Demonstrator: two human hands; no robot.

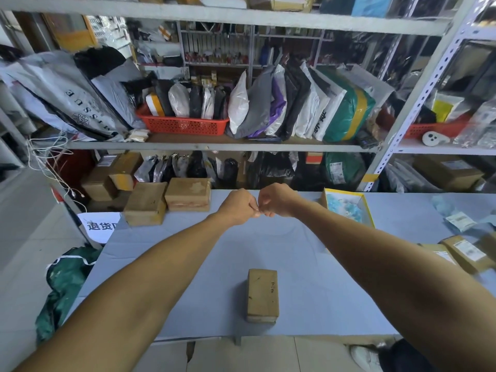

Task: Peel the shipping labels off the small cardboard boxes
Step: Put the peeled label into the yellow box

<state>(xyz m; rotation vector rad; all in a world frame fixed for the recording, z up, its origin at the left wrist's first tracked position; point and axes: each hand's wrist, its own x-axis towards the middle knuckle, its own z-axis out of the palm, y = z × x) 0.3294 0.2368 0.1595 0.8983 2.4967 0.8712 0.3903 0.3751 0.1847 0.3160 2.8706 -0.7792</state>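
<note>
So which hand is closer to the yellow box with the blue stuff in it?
The right hand. It is just left of the yellow box; the left hand is farther left, fingers touching the right hand's.

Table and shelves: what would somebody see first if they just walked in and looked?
Probably the two hands, left hand and right hand, meeting fingertip to fingertip above the far middle of the blue table. Next, the lone cardboard box near the table's front edge. Behind, the red basket stuffed with parcel bags stands out on the shelf.
</note>
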